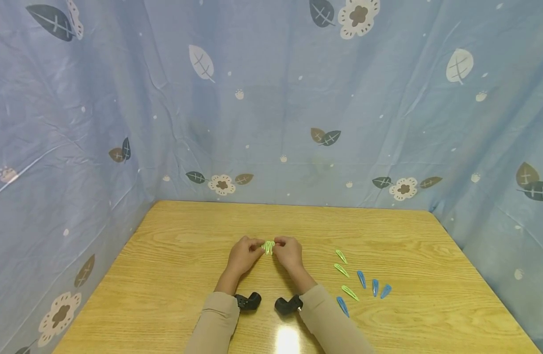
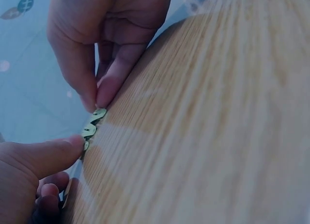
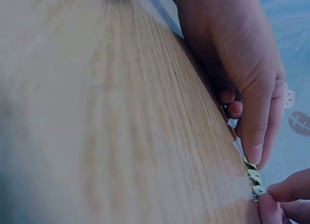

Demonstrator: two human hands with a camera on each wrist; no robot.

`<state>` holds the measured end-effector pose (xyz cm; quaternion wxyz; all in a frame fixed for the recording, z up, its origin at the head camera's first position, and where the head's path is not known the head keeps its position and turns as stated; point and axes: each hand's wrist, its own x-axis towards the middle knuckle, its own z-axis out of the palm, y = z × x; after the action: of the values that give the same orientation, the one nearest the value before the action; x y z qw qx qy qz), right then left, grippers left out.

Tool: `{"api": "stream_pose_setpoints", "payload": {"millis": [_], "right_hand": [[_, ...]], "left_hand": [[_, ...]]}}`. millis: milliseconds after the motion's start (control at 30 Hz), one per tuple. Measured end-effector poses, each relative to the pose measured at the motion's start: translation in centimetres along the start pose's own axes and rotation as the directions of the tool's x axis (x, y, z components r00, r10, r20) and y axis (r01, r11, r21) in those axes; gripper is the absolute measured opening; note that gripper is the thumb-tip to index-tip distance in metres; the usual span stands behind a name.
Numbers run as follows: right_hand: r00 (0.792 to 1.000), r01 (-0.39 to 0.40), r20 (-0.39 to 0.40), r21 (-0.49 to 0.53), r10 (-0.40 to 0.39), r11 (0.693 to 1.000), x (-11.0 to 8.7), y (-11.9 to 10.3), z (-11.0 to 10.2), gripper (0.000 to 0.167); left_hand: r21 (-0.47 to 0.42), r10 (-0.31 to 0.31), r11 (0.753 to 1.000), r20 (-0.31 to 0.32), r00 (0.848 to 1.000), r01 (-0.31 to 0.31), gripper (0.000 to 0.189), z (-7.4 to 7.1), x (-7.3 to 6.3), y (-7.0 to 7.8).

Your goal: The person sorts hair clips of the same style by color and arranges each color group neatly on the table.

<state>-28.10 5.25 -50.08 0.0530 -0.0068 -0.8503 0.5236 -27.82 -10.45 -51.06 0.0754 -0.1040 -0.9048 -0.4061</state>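
Observation:
Several light-green snap hair clips (image 1: 268,247) lie side by side in a tight row on the wooden table, between the two hands. My left hand (image 1: 245,255) pinches the left end of this row with thumb and forefinger. From the other side, my right hand (image 1: 289,253) pinches the clip at the right end. Close up in the left wrist view, the green hair clips (image 2: 89,131) overlap low along the wood, with the right fingertips (image 2: 104,95) right at the end one. The left thumb (image 3: 253,153) meets the opposite end in the right wrist view.
To the right on the table (image 1: 187,231), loose green hair clips (image 1: 341,270) lie apart from each other. Near them are several blue hair clips (image 1: 375,287). A patterned blue cloth (image 1: 262,123) hangs behind and at both sides. Each wrist wears a black camera mount (image 1: 249,301).

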Motion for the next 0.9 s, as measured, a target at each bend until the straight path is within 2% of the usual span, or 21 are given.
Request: {"api": "stream_pose_setpoints", "payload": {"millis": [233,400,667,900], "right_hand": [[0.999,-0.04,0.027,0.105,0.037,0.994,-0.3,0.1,-0.3,0.027],[0.996,-0.018,0.086,0.188,0.002,0.982,-0.7,0.3,-0.9,0.032],[0.983,0.012,0.172,0.275,-0.062,0.961,-2.5,0.6,-2.8,0.036],[0.978,0.007,0.195,0.305,-0.07,0.952,-3.8,0.3,-5.1,0.038]], "left_hand": [[-0.005,0.0,1.0,0.004,1.0,0.0,0.025,-0.1,0.0,0.0],[-0.011,-0.003,1.0,0.011,1.0,0.003,0.025,-0.1,0.0,0.0],[-0.003,-0.011,1.0,0.018,1.0,0.011,0.026,0.1,-0.3,0.0],[0.0,-0.002,1.0,0.001,1.0,0.002,0.026,0.2,-0.2,-0.1]]}}
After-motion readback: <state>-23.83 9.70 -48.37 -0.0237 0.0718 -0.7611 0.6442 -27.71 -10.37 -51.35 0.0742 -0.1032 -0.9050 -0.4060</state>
